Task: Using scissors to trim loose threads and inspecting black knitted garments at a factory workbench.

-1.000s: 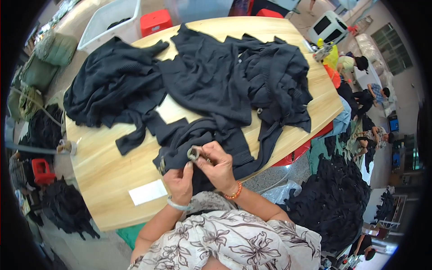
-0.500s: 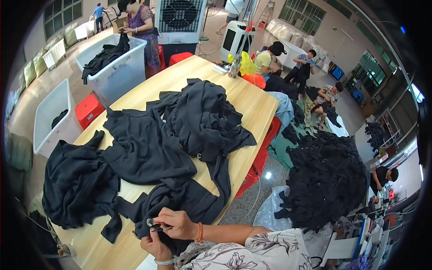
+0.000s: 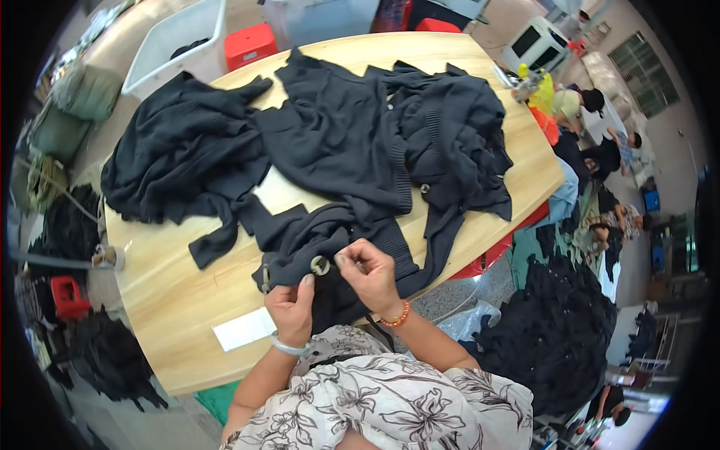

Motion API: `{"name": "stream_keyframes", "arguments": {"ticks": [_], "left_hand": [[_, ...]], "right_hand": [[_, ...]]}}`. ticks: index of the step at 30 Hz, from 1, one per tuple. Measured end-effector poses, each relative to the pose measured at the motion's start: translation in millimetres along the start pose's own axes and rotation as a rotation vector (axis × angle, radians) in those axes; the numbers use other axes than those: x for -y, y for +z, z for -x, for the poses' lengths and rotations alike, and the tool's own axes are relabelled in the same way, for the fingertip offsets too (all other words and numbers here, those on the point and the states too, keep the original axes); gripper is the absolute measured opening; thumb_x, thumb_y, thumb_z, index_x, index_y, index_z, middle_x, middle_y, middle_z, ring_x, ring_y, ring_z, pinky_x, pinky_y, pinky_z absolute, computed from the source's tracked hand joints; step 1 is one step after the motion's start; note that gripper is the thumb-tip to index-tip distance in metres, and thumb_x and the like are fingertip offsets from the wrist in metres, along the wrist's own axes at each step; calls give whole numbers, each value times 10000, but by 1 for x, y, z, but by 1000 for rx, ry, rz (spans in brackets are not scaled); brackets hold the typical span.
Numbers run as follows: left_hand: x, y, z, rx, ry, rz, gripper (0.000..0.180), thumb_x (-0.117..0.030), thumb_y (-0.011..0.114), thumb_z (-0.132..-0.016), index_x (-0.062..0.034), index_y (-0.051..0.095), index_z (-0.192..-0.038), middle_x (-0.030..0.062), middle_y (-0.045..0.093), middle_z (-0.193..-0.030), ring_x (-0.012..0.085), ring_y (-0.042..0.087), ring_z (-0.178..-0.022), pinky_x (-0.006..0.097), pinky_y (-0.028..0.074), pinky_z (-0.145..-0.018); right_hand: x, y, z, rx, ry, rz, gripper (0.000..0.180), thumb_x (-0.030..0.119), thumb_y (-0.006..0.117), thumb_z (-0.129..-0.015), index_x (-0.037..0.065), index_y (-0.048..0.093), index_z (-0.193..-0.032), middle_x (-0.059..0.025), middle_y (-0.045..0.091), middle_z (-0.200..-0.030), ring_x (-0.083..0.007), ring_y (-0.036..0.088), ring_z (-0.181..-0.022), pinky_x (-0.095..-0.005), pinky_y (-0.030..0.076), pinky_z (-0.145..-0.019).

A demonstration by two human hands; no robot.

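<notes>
A black knit cardigan (image 3: 296, 244) lies bunched at the near edge of the table, with a large metallic-looking button (image 3: 319, 265) showing on it. My left hand (image 3: 292, 306) pinches the cardigan's edge just below this button, thumb on top. Close to the button's right side, my right hand (image 3: 370, 276) is closed with thumb and fingertips together; what they hold, if anything, is too small to make out. Farther back, more black knit garments spread over the tabletop: a heap (image 3: 187, 150) at left, one laid flatter (image 3: 337, 127) in the middle, and a rumpled pile (image 3: 461, 142) at right.
The pale wooden table (image 3: 165, 292) carries a white paper (image 3: 244, 328) beside my left wrist. Plastic tubs (image 3: 176, 45) and a red stool (image 3: 251, 46) stand beyond it. A big mound of black garments (image 3: 547, 337) lies on the floor at right, with people sitting farther off.
My view has swung, so the table sits more squarely in front. The right hand has moved apart from the left; the dark metal tool seen in it before no longer shows clearly.
</notes>
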State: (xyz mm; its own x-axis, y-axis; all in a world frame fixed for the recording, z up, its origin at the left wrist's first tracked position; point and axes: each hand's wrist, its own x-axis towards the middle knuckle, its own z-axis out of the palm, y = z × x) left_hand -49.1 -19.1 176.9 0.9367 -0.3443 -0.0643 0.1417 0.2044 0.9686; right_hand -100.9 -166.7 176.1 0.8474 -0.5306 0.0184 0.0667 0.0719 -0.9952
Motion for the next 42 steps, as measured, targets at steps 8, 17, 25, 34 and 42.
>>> {"name": "stream_keyframes", "arguments": {"ticks": [8, 17, 25, 34, 42], "left_hand": [[5, -2, 7, 62, 31, 28, 172, 16, 596, -928, 54, 676, -1075, 19, 684, -958, 54, 582, -839, 200, 471, -749], [17, -6, 12, 76, -68, 34, 86, -26, 625, -928, 44, 659, -966, -25, 637, -864, 22, 509, -738, 181, 429, -655], [20, -6, 10, 94, -53, -31, 49, -27, 629, -929, 20, 632, -918, -42, 606, -830, 15, 477, -721, 173, 402, -638], [10, -1, 0, 28, -209, 141, 48, -40, 640, -931, -3, 636, -901, 24, 670, -909, 59, 584, -778, 216, 485, -718], [-2, -12, -11, 38, -448, 530, 119, -137, 577, -975, -36, 630, -1014, 71, 696, -990, 161, 663, -872, 331, 548, -805]], "right_hand": [[48, -2, -5, 278, -510, 821, 477, 22, 733, -661, 87, 669, -1129, -59, 635, -1099, -219, 693, -738, -314, 554, -629], [49, -3, -2, 328, -520, 1013, 301, 35, 728, -689, 52, 660, -982, -43, 640, -1030, -209, 673, -669, -309, 525, -583], [28, -14, -2, 273, -512, 858, 209, 4, 712, -685, 40, 660, -884, -25, 639, -979, -214, 663, -646, -311, 520, -558], [21, -16, -8, 272, -461, 643, 273, -89, 623, -684, 36, 570, -920, -78, 608, -990, -214, 627, -632, -300, 496, -552], [2, -27, -1, 212, -126, 387, 101, 29, 635, -889, 9, 599, -982, -31, 600, -929, -66, 503, -687, -209, 422, -612]]}}
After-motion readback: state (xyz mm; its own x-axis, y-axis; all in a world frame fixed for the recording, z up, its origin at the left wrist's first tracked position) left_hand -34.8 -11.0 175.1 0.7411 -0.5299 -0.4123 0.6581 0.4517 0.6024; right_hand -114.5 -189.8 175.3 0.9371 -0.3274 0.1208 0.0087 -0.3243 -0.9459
